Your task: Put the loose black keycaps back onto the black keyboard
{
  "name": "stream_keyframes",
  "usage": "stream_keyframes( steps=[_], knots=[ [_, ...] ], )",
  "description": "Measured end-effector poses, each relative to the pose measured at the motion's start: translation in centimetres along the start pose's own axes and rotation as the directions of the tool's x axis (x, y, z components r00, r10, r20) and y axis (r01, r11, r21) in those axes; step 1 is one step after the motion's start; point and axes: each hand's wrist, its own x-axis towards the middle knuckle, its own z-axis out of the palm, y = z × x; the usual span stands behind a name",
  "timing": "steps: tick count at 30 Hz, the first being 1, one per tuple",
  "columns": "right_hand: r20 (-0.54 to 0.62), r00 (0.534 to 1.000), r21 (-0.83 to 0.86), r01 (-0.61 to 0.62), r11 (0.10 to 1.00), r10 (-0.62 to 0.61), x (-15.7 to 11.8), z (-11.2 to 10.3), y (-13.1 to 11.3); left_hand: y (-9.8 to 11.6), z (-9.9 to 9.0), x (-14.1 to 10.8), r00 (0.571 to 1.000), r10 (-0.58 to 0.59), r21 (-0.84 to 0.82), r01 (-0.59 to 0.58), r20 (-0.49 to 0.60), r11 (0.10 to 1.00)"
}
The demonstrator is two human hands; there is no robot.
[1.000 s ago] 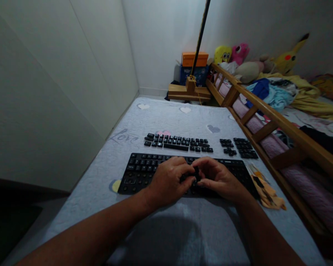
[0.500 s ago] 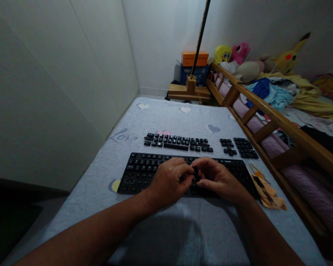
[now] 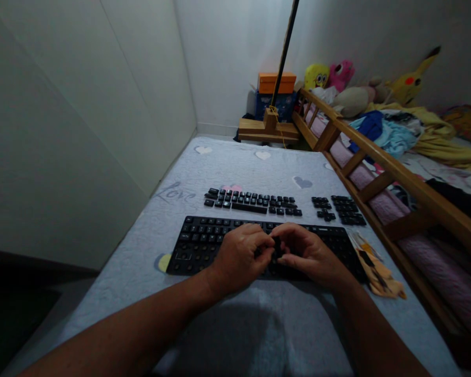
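Observation:
Both hands meet above the middle of a black keyboard [image 3: 208,230], whose lower left keys are off, baring the switch posts. My left hand [image 3: 243,248] is closed, thumb and fingers pinched at a small black keycap [image 3: 277,246]. From the other side my right hand [image 3: 306,251] curls its fingers and thumb round the same dark piece, whose far side they partly hide. Behind the keyboard, loose black keycaps [image 3: 255,199] lie in rows. More keycaps [image 3: 345,209] are grouped at the right.
An orange cloth [image 3: 384,280] with thin tools on it lies right of the keyboard. A wooden bed rail [image 3: 396,173] runs along the right side. A wooden stand with a dark pole [image 3: 284,52] and an orange box [image 3: 277,82] are beyond the quilted cover [image 3: 235,162].
Almost nothing differs. Both hands stay at the same spot over the keyboard, with the small keycap between their fingers; the view has shifted very slightly.

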Motion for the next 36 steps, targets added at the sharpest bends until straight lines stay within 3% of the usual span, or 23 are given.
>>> stream_keyframes(
  steps=[10,18,36],
  knots=[
    [-0.02,1.0,-0.045,-0.002,0.999,0.002,-0.14,-0.21,-0.18,0.26,-0.48,0.09,0.998,-0.03,-0.007,0.03,0.064,1.0],
    [-0.014,1.0,-0.146,0.023,0.989,-0.025,-0.03,-0.08,-0.65,-0.01,-0.19,0.01,0.999,0.044,-0.001,-0.044,0.017,0.999],
    [-0.001,0.999,-0.127,0.05,0.991,-0.051,0.01,-0.02,-0.6,-0.13,0.01,0.03,0.995,0.091,0.028,-0.09,-0.032,0.996]
  ],
)
